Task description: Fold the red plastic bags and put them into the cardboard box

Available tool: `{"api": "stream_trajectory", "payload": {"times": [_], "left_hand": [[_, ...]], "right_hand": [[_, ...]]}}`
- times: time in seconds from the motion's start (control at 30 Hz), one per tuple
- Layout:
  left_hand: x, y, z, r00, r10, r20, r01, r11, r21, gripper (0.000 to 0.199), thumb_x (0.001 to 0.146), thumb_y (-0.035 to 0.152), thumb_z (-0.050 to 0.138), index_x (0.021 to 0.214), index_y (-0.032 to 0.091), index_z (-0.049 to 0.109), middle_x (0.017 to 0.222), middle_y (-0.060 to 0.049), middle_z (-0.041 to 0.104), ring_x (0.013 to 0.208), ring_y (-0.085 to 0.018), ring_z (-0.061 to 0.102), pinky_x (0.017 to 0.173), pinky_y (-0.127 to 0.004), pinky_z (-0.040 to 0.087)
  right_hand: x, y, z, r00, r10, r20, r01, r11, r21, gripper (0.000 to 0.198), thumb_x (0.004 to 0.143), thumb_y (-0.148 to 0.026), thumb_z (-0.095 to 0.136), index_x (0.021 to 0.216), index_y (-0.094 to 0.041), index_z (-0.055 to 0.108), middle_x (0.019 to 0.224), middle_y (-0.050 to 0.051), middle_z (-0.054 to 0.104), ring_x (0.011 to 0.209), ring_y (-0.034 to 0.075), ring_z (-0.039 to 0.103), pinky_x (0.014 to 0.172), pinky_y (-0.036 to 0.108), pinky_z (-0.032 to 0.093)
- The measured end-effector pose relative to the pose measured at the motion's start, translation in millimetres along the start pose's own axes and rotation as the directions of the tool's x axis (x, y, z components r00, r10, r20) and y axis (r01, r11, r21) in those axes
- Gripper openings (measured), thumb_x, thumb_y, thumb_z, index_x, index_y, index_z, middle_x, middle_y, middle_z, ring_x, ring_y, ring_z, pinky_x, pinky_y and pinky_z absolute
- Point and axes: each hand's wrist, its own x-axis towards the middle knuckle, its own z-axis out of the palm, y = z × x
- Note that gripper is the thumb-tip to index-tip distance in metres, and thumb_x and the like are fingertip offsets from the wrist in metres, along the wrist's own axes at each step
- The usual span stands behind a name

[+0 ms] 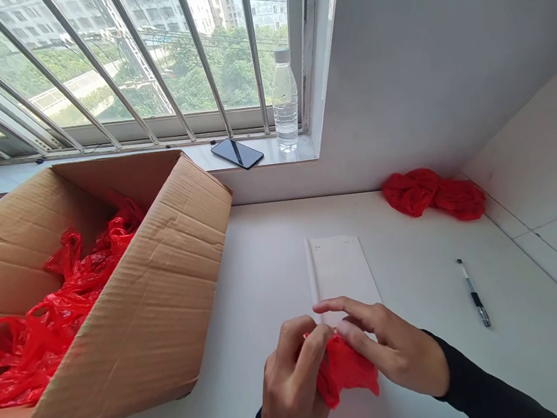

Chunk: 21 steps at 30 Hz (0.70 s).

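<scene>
My left hand (292, 378) is closed on a small piece of red cloth (349, 365), thumb and forefinger pinching its upper edge. From the other side my right hand (397, 346) holds the same cloth with its thumb and bent fingers, while the forefinger stretches out above. The cloth is crumpled and its lower edge hangs loose; the pinched part is hidden by the fingers. Just beyond both hands lies a flat white rectangular thing (342, 265) with a raised strip along its left side; the hands cover its near end.
An open cardboard box (166, 282) with red plastic bags (73, 306) inside stands on the left. A bunched red cloth (432, 195) lies at the back right, a pen (474, 294) nearer. On the windowsill are a phone (236, 153) and a water bottle (285, 104).
</scene>
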Motion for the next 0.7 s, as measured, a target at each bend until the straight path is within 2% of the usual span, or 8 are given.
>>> {"api": "stream_trajectory", "payload": {"times": [0.07, 0.13, 0.23, 0.37, 0.5, 0.6, 0.63, 0.7], "left_hand": [[-2, -5, 3, 0.998, 0.052, -0.028, -0.051, 0.998, 0.033, 0.039, 0.092, 0.004, 0.051, 0.125, 0.024, 0.057, 0.107, -0.008, 0.057, 0.084, -0.014, 0.065, 0.065, -0.021, 0.052], [-2, -9, 3, 0.998, 0.070, -0.012, -0.069, 0.996, 0.050, 0.048, 0.094, 0.004, 0.049, 0.137, 0.025, 0.051, 0.113, -0.009, 0.057, 0.095, -0.015, 0.065, 0.074, -0.022, 0.054], [-2, -14, 0, 0.993, 0.099, 0.069, -0.104, 0.993, 0.065, 0.060, 0.094, 0.003, 0.048, 0.149, 0.025, 0.039, 0.118, -0.011, 0.059, 0.106, -0.017, 0.062, 0.084, -0.025, 0.054], [-6, -19, -1, 0.977, 0.126, 0.173, -0.133, 0.991, 0.034, 0.064, 0.094, 0.002, 0.048, 0.154, 0.020, 0.031, 0.128, -0.015, 0.060, 0.115, -0.020, 0.058, 0.092, -0.031, 0.052], [-25, -34, -4, 0.979, 0.130, 0.157, -0.152, 0.979, 0.137, 0.059, 0.096, 0.008, 0.046, 0.153, 0.017, 0.032, 0.139, -0.016, 0.057, 0.128, -0.026, 0.053, 0.103, -0.042, 0.049], [-52, -55, -12, 0.980, 0.068, 0.188, -0.119, 0.953, 0.277, 0.057, 0.097, 0.010, 0.045, 0.153, 0.019, 0.034, 0.143, -0.013, 0.056, 0.134, -0.026, 0.051, 0.111, -0.045, 0.044], [-61, -62, -15, 0.977, 0.048, 0.207, -0.111, 0.946, 0.305, 0.057, 0.097, 0.012, 0.045, 0.152, 0.020, 0.034, 0.144, -0.011, 0.056, 0.134, -0.025, 0.051, 0.111, -0.043, 0.044], [-75, -70, -19, 0.971, 0.018, 0.240, -0.097, 0.942, 0.321, 0.055, 0.098, 0.015, 0.046, 0.152, 0.021, 0.036, 0.145, -0.010, 0.055, 0.135, -0.023, 0.050, 0.111, -0.040, 0.045]], "right_hand": [[3, 5, 1, 0.998, -0.028, 0.054, 0.027, 0.999, 0.018, 0.030, 0.103, -0.036, 0.041, 0.125, -0.021, 0.055, 0.070, -0.004, 0.055, 0.060, 0.013, 0.047, 0.060, 0.028, 0.039], [5, 10, 1, 0.997, -0.057, 0.050, 0.055, 0.998, 0.043, 0.023, 0.101, -0.034, 0.044, 0.112, -0.021, 0.060, 0.075, -0.003, 0.057, 0.065, 0.014, 0.050, 0.064, 0.029, 0.041], [5, 11, -1, 0.992, -0.105, -0.072, 0.109, 0.992, 0.065, 0.016, 0.098, -0.033, 0.049, 0.098, -0.021, 0.059, 0.090, 0.001, 0.060, 0.082, 0.017, 0.055, 0.080, 0.033, 0.046], [3, 7, -1, 0.979, -0.114, -0.170, 0.137, 0.982, 0.129, 0.013, 0.100, -0.033, 0.045, 0.098, -0.023, 0.053, 0.102, 0.003, 0.060, 0.095, 0.019, 0.058, 0.090, 0.036, 0.046], [-4, 21, -1, 0.961, -0.036, -0.274, 0.051, 0.998, 0.048, 0.018, 0.102, -0.036, 0.039, 0.100, -0.024, 0.052, 0.105, 0.004, 0.062, 0.096, 0.020, 0.060, 0.078, 0.033, 0.048], [-14, 45, -6, 0.928, 0.087, -0.363, -0.101, 0.995, -0.021, 0.021, 0.102, -0.042, 0.040, 0.097, -0.024, 0.052, 0.112, 0.006, 0.062, 0.099, 0.023, 0.061, 0.060, 0.030, 0.045], [-18, 54, -9, 0.918, 0.136, -0.373, -0.153, 0.988, -0.017, 0.023, 0.102, -0.043, 0.041, 0.095, -0.024, 0.051, 0.115, 0.007, 0.062, 0.102, 0.024, 0.061, 0.059, 0.030, 0.045], [-26, 67, -11, 0.907, 0.207, -0.366, -0.210, 0.977, 0.031, 0.027, 0.102, -0.046, 0.041, 0.090, -0.023, 0.051, 0.120, 0.008, 0.062, 0.110, 0.025, 0.059, 0.070, 0.033, 0.050]]}}
